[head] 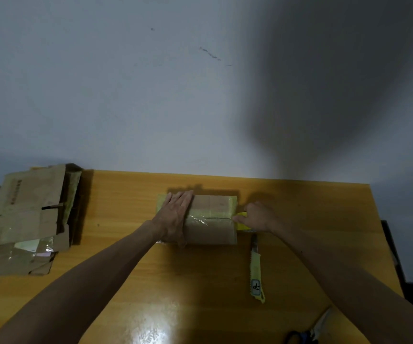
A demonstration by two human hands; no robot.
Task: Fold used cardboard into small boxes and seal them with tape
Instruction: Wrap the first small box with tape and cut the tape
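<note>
Your left hand (175, 214) lies flat, fingers straight, pressing down the box (210, 232) under it. It's folded, with tape along the seam. Your right hand (257, 217) grips the yellow tape roll (240, 215) at the box's end, so sealing looks about half done. The flat cardboard (26, 214) well beyond your left hand isn't folded yet.

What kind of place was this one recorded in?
Likely a plain room serving as a packing bench: orange-brown wooden table against a bare white wall, a pile of flattened brown cardboard, a yellow-handled utility knife.
</note>
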